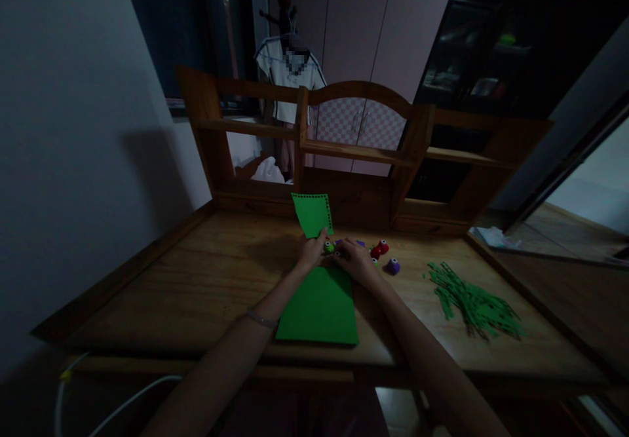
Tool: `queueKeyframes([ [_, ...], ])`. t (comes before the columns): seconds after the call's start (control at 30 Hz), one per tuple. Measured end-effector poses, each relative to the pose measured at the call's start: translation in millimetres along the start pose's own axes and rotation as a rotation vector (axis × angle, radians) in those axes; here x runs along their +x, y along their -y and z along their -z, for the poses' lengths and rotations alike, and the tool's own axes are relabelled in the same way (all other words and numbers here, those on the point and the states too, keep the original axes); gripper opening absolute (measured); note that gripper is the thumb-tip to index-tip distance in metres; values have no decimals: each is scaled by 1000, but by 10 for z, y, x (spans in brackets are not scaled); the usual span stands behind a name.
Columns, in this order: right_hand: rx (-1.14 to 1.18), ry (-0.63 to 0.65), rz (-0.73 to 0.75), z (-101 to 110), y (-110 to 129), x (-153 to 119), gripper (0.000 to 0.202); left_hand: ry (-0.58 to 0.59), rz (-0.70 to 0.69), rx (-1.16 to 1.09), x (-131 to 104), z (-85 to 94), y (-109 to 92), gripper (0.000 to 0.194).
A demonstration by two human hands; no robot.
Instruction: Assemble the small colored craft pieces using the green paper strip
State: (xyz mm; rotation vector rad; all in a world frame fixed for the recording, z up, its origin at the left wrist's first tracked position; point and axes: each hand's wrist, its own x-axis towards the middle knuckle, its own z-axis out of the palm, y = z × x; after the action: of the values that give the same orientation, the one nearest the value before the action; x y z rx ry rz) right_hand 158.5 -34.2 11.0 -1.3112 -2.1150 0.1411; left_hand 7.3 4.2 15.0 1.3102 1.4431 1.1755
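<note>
1. From the head view, I see a green paper pad (322, 309) lying flat near the desk's front edge; I place everything else by it. The wooden desk (211, 273) spreads out on both sides of it.
2. The left hand (310, 250) is just beyond the pad, pinching the lower end of a loose green sheet (312, 215), thumb on top. That sheet stands out past the pad's far edge.
3. The right hand (356, 260) is over the pad's far right corner, fingers curled in among small knobs with eye-like white spots. I cannot tell whether it grips one.
4. Of those knobs, a green knob (329, 247) shows between the hands, beyond the pad; a red knob (379, 250) and a purple knob (394, 266) lie beyond it to the right. They could be craft punches, I would say.
5. As for progress, the sheet's top and right edges carry rows of dark holes, so those look done. Its left edge looks plain; its lower end is partly hidden.
6. Well to the pad's right sits a tangled heap of green strips (472, 299), many perforated, suggesting plenty is finished. The pad's top face shows no holes, so it seems unworked.
</note>
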Motion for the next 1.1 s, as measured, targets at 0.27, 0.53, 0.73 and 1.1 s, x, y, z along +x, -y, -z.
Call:
queueKeyframes([
  [0.27,14,7,6,18,7,9,21,3,-9,-50,-3,-13,-2,50],
  [0.53,-4,21,30,47,37,-22,21,-24,-59,53,73,-23,93,53],
  [0.73,-17,55,40,65,62,-34,18,-11,-67,44,59,-15,79,53],
  [1.1,-1,68,73,64,27,-33,17,15,-31,61,54,-5,68,54],
])
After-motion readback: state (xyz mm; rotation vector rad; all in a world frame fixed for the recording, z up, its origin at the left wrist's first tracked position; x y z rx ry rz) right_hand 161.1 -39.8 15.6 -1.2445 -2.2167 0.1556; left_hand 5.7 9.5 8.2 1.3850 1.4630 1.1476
